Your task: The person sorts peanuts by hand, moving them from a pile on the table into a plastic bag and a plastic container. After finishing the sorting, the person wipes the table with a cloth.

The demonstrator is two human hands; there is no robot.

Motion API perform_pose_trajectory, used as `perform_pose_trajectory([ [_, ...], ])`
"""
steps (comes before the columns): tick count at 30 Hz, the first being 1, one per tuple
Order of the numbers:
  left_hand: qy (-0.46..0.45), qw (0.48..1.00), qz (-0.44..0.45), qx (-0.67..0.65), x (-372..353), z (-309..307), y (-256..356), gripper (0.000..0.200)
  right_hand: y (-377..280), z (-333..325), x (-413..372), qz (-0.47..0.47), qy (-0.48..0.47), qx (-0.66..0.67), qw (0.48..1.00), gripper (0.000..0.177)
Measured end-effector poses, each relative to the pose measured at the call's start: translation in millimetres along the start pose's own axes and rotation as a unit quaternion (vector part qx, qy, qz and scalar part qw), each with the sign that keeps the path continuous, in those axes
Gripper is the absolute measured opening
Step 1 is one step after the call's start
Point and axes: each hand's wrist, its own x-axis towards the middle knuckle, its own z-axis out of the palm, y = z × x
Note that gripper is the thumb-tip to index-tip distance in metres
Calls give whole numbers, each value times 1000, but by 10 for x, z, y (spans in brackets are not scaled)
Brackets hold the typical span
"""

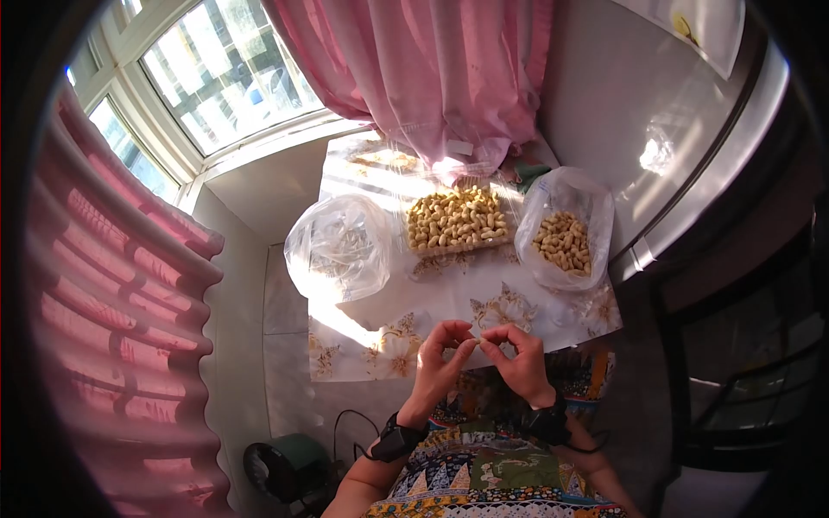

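Note:
Both hands meet over the near edge of the table, fingertips almost touching. My left hand (440,364) is closed in a pinch, and my right hand (522,366) pinches opposite it. Between the fingertips is a tiny pale piece that looks like a peanut (476,340), mostly covered by the fingers. Beyond them stands a clear plastic box (445,250) heaped with peanuts in their shells (458,216). To its right, an open translucent bag (553,194) holds more peanuts (564,243). On the left sits another translucent bag (338,248) with pale, thin contents that are hard to make out.
A flower-patterned cloth (414,315) covers the table, partly in bright sun. Pink curtains (414,78) hang at the back and left, beside a window (229,69). A dark green round object (294,462) stands on the floor at lower left. A dark-framed chair (734,388) is on the right.

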Motion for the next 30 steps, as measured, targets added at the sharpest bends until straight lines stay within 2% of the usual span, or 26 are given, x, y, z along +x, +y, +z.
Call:
perform_pose_trajectory([
  [4,27,999,0,28,1,19,36,28,-2,17,-12,-16,2,-11,1000,15],
  [11,53,997,20,48,-11,34,13,26,15,52,-52,20,-1,-5,1000,16],
  [19,42,997,14,66,16,103,116,25,47,-5,-29,21,21,16,999,16],
  [24,43,997,2,69,-10,-7,58,21,158,-275,80,26,92,-10,995,17],
  [26,92,993,26,65,-34,-67,1,20,219,-417,141,4,110,-10,994,17],
  [30,129,989,20,73,-132,-256,-70,16,309,-747,323,0,157,-35,987,14],
])
